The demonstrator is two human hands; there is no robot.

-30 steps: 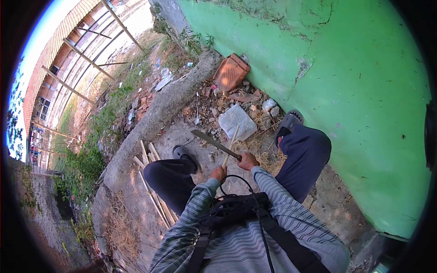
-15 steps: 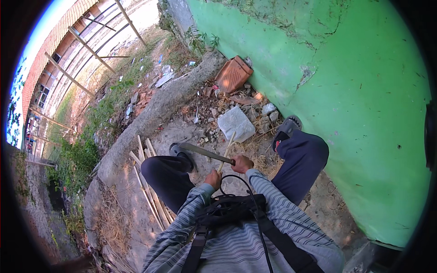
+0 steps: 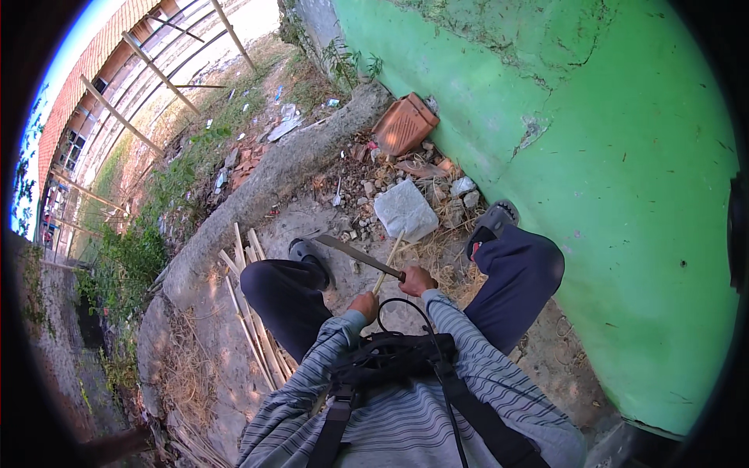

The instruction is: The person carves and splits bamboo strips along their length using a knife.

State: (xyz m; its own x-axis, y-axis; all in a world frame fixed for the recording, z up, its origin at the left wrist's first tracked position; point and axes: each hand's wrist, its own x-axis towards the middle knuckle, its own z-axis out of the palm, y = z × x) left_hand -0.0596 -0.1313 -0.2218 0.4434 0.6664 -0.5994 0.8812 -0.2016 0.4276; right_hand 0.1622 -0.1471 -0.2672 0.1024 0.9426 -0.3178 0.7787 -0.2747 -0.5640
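Observation:
My right hand (image 3: 420,281) is closed round the handle of a machete, and its long dark blade (image 3: 353,253) points up and to the left. The blade lies across a thin pale bamboo strip (image 3: 390,259). Lower down, my left hand (image 3: 364,305) grips that strip, whose far end reaches the edge of a whitish stone block (image 3: 406,211). Between my left leg and the low ridge, several more pale strips (image 3: 248,327) lie in a loose bundle on the ground.
A green wall (image 3: 608,203) rises close on the right. Terracotta roof tiles (image 3: 406,125) and rubble (image 3: 460,187) lie at its foot. A rough concrete ridge (image 3: 257,183) curves along the left, with weeds (image 3: 125,265) beyond it. My sandalled feet stand either side of the block.
The machete blade has tilted slightly, its tip now a little higher and farther right across the strip. Both hands keep their grip in nearly the same place. The view has shifted a little.

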